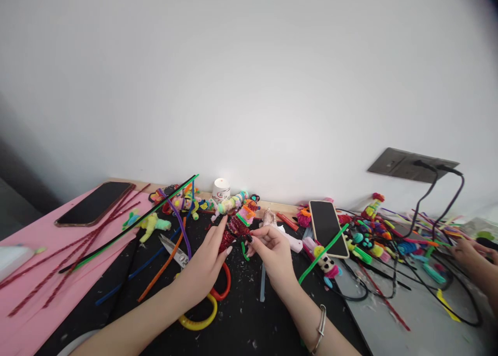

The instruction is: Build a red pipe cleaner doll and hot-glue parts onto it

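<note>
- Far left: black rectangular phone (95,204) on a pink flat sheet (33,241); dark red tinsel pipe cleaners (91,235) strewn beside and partly over it.
- Bottom left: white curved rim (78,341), maybe a dish, cut off by frame and forearm; contents not visible.
- Left of centre: metal scissors with red and yellow loop handles (197,323), partly under the left forearm.
- Left hand (205,260): fingers closed on the left side of a dark red glittery fuzzy bundle (229,237).
- Bundle: centre, above the black tabletop (241,322), between both hands, at the fingertips, neither hand clearly nearer. Long axis unclear, fingers cover it.
- Behind it: white printed paper cup (221,190), upright near the wall; inside not visible.
- Right hand (275,252): thumb and forefinger pinching the bundle's right edge.
- Right: white-framed phone (329,229), tilted among coloured fuzzy pieces.
- Far right: another person's hand (469,255), near cables; grip can't tell.
</note>
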`<state>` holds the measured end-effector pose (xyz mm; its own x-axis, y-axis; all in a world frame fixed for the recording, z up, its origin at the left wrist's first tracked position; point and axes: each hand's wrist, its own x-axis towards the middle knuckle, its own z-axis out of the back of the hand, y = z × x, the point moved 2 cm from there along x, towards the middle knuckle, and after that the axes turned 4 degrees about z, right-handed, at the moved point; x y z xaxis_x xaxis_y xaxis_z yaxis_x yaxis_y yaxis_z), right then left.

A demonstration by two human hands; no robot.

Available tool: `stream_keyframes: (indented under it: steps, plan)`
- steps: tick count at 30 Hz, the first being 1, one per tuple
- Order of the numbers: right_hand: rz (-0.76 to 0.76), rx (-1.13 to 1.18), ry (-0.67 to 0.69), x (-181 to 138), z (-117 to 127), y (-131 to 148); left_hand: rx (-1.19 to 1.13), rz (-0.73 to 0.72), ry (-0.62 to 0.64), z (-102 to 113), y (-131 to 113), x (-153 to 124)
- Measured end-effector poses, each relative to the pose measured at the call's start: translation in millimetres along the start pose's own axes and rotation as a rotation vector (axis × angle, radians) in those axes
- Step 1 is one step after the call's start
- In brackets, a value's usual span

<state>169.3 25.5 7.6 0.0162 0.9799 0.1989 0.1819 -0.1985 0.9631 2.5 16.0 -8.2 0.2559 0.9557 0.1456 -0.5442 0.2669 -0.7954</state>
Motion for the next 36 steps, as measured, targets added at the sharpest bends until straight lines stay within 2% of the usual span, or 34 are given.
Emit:
stream_keyframes:
  steps: [13,36]
  plan:
    - [-0.029,0.007,0.050,1.2,-1.2,-0.9,0.002,-0.092,-0.023,4.9,-5.9,0.1]
    - [-0.044,0.047,0.100,0.8,-0.5,2.2,-0.011,-0.126,-0.012,9.9,-11.0,0.6]
